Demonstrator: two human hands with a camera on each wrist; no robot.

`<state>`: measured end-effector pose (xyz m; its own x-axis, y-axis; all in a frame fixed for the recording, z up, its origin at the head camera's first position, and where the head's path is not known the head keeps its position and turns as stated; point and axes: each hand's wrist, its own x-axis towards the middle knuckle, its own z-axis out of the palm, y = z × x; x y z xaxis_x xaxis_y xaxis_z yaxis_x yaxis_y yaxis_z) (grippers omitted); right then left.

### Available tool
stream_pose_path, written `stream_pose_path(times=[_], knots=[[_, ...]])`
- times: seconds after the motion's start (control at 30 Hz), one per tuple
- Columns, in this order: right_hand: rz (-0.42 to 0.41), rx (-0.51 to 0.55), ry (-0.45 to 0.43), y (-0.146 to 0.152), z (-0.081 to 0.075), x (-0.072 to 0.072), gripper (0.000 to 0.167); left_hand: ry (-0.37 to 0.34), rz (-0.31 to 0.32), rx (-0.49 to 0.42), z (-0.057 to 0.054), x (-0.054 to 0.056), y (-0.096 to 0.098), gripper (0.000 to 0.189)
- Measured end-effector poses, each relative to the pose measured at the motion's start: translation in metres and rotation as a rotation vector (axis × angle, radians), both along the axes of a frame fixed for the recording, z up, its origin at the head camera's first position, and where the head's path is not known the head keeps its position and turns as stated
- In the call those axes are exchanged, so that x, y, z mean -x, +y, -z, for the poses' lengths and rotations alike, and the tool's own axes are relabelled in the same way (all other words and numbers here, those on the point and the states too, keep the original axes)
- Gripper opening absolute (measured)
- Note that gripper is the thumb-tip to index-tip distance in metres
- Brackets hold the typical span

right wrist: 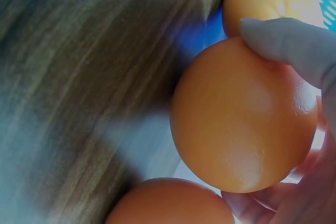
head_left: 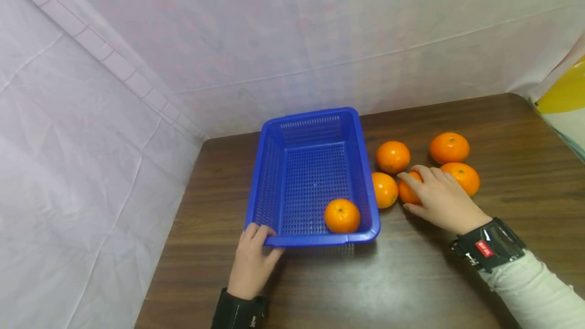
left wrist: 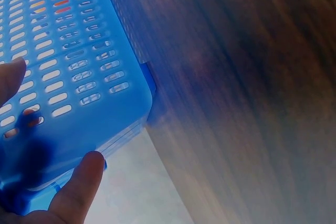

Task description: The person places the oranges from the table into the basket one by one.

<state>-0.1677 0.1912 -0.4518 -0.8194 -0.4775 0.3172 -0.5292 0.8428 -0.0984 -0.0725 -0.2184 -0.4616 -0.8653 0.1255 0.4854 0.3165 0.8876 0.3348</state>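
Observation:
A blue plastic basket (head_left: 315, 240) with slotted walls stands on the table, one orange (head_left: 342, 216) in its near right corner. My left hand (head_left: 252, 258) grips the basket's near rim at the left corner, fingers over the edge and thumb outside. To the right of the basket, my right hand (head_left: 439, 199) holds an orange (right wrist: 244, 116) between thumb and fingers; in the head view the hand covers part of it. Another orange (head_left: 385, 190) sits between the held one and the basket wall.
Behind the right hand lies an orange (head_left: 393, 156) near the basket. Two more oranges (head_left: 450, 147) rest farther right, one partly behind the hand. The brown wooden table (head_left: 219, 192) meets a pale cloth wall (head_left: 274, 39) at the back and another on the left.

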Motion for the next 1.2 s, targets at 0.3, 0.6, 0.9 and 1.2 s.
stream_pose_path(times=[0.3, 0.6, 0.9, 1.2], knots=[[-0.034, 0.036, 0.057, 0.0, -0.007, -0.002, 0.068, -0.006, -0.003, -0.003, -0.001, 0.0, 0.0, 0.034], [-0.046, 0.063, 0.065, 0.0, -0.017, -0.004, 0.067, -0.002, 0.0, -0.003, 0.0, 0.0, 0.0, 0.035], [-0.053, 0.087, 0.042, -0.006, -0.029, -0.007, 0.067, 0.02, 0.008, 0.004, 0.0, 0.0, -0.001, 0.035], [-0.045, 0.103, 0.039, -0.016, -0.042, -0.012, 0.066, -0.002, -0.006, -0.002, -0.001, -0.001, 0.001, 0.033]])
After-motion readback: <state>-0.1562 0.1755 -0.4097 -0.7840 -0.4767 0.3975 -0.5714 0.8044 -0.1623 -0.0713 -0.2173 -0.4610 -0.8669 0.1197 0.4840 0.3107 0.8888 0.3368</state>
